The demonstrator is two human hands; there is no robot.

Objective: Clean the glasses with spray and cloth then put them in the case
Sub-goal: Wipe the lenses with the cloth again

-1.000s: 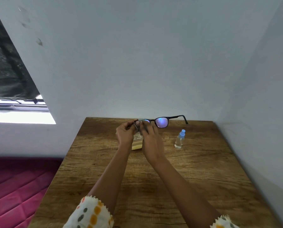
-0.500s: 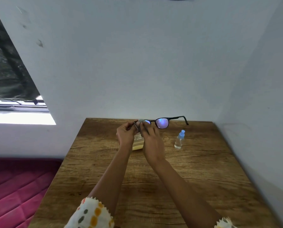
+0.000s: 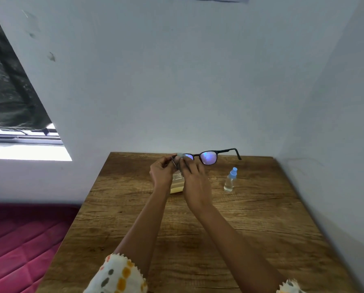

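Nearest to us, two bare forearms reach forward over a wooden table (image 3: 250, 240), each ending in a patterned sleeve (image 3: 117, 275) at the bottom edge.

Further out, both hands meet above the middle of the table. Our left hand (image 3: 162, 175) has its fingers pinched closed on the left end of the glasses (image 3: 208, 157), at the frame by the hinge. Our right hand (image 3: 194, 182) is closed on a small pale cloth (image 3: 180, 155), pressing it against the left lens. The glasses are held up off the table, the free right lens glowing bluish and its temple arm sticking out to the right.

Beneath the hands, mostly hidden, lies a tan box-like object (image 3: 177, 186); we judge it may be the case, but cannot tell.

To the right, well apart from the hands, a small clear spray bottle (image 3: 230, 180) with a blue cap stands upright.

Beyond the table rises a plain pale wall (image 3: 176, 81).

We judge the glasses light, thin and easily bent, with smooth lenses that smudge; hold them by the frame rim or bridge, not the lens face, and rub gently through the soft, limp cloth.
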